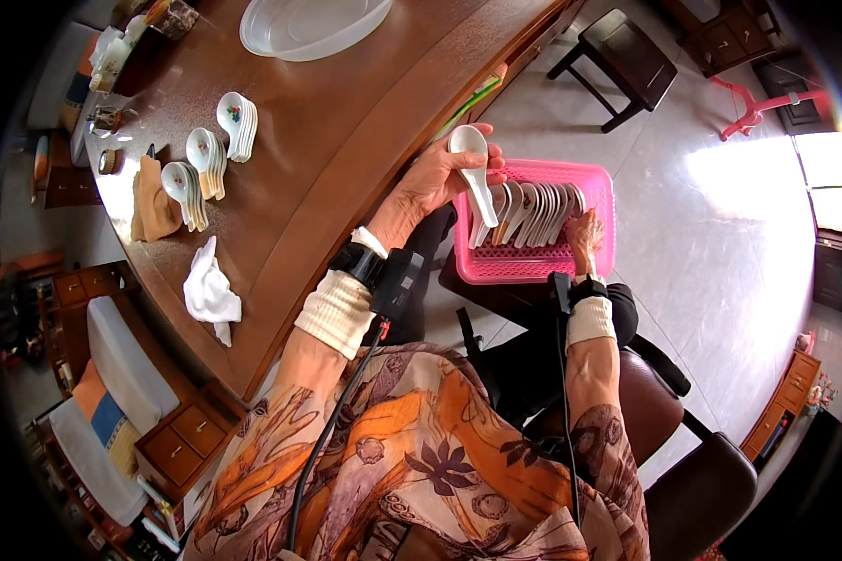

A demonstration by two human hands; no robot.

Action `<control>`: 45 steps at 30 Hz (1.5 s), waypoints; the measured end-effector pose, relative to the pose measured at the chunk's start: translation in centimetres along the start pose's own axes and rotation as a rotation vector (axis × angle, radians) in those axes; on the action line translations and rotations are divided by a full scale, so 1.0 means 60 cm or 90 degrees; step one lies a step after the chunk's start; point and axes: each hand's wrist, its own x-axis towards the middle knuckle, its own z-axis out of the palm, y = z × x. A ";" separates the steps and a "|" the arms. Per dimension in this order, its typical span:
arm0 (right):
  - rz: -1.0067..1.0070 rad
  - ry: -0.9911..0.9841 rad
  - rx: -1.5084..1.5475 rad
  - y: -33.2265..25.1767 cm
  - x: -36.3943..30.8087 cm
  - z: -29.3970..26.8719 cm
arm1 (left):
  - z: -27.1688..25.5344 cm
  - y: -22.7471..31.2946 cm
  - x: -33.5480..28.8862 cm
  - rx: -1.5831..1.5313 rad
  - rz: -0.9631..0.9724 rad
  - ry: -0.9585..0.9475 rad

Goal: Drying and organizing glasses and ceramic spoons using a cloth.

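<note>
My left hand [437,173] is closed on a white soup spoon [475,178], bowl up and handle slanting down over the left end of a pink plastic basket [533,274]. In the basket a row of soup spoons [533,213] stands closely lined up, several of them side by side. At the right end of that row is my right hand [587,238], its fingers bent against the last spoons; whether it grips one is hidden. On the wooden table [318,122] to the left, three stacks of matching spoons [239,126] lie nested, some with flower prints in the bowls.
A white cloth [212,288] and a brown cloth [154,201] lie near the table's left edge. A clear plastic tub [313,28] sits at the far side. On the floor stand a dark stool [622,61] and a pink stand [753,110]. Beside me is a brown chair [706,491].
</note>
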 end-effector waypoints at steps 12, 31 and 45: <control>0.015 -0.021 -0.025 0.009 0.003 -0.017 | 0.009 -0.004 0.009 -0.003 -0.010 -0.004; -0.140 -0.279 0.594 -0.224 -0.137 -0.224 | -0.009 -0.019 0.020 -0.046 0.004 -0.026; -0.226 -0.204 0.551 -0.243 -0.165 -0.208 | -0.012 -0.027 0.006 0.061 0.016 -0.046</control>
